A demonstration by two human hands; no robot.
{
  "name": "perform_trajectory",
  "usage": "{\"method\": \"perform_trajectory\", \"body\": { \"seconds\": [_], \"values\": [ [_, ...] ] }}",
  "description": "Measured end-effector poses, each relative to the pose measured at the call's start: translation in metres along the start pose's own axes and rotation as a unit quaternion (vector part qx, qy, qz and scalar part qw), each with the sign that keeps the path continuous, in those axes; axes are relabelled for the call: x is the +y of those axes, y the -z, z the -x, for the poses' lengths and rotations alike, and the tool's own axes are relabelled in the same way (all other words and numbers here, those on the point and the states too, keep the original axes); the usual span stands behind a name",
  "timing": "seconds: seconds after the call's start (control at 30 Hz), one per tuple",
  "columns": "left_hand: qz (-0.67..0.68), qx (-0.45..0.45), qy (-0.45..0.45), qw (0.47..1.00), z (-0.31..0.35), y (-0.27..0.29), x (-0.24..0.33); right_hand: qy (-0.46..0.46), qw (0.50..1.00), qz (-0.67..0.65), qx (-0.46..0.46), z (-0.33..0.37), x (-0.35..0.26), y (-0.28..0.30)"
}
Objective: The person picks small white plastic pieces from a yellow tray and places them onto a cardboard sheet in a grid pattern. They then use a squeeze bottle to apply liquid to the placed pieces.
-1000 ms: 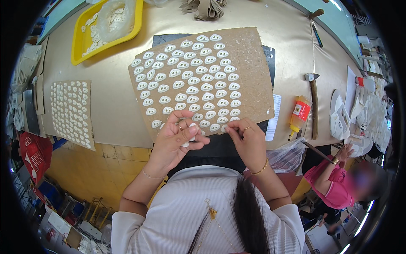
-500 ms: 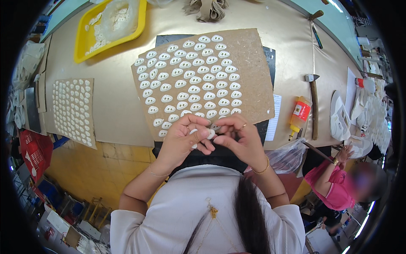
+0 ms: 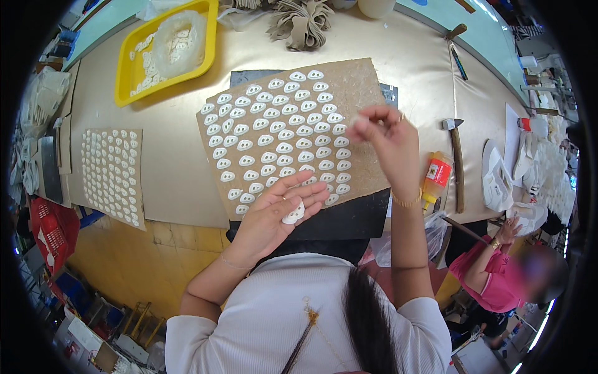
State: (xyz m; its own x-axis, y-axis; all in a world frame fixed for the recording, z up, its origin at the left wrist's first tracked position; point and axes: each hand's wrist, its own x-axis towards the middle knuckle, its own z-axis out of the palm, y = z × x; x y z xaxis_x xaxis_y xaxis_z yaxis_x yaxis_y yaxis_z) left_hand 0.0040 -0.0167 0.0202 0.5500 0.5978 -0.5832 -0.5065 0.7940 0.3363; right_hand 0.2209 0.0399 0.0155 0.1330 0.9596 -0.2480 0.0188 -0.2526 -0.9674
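Note:
My left hand, palm up, cups a few white rounded-triangle pieces with two small holes, its thumb pressing on them. Raised over the right part of a brown fibreboard sheet, my right hand has thumb and forefinger pinched together. A pale blur shows at those fingertips, too smeared to name. Many of the same white pieces lie in rough rows on the sheet, up to its lower edge beside my left fingers. The sheet rests on a dark board.
A yellow tray at the far left holds loose white pieces and a plastic bag. A smaller filled sheet lies left. Right of the sheet are a glue bottle, a hammer and shoe uppers. A co-worker's hand is beyond.
My hands have come apart. The right one has moved up and right over the sheet, while the left has stayed near the lower edge and opened out somewhat, showing the white pieces.

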Motion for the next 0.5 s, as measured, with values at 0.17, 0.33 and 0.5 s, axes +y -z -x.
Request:
{"method": "perform_trajectory", "body": {
  "seconds": [0.17,0.33,0.5],
  "values": [
    [-0.031,0.028,-0.051,0.998,0.001,-0.001,0.004,0.007,0.998,0.064,0.019,-0.069,0.003,0.001],
    [0.007,0.039,-0.035,0.999,0.0,0.014,0.007,-0.042,0.981,0.188,0.035,-0.098,-0.005,-0.014],
    [0.018,-0.009,-0.029,0.999,-0.006,0.026,0.008,0.043,0.93,0.361,0.052,-0.104,0.002,-0.019]
  ]
}}
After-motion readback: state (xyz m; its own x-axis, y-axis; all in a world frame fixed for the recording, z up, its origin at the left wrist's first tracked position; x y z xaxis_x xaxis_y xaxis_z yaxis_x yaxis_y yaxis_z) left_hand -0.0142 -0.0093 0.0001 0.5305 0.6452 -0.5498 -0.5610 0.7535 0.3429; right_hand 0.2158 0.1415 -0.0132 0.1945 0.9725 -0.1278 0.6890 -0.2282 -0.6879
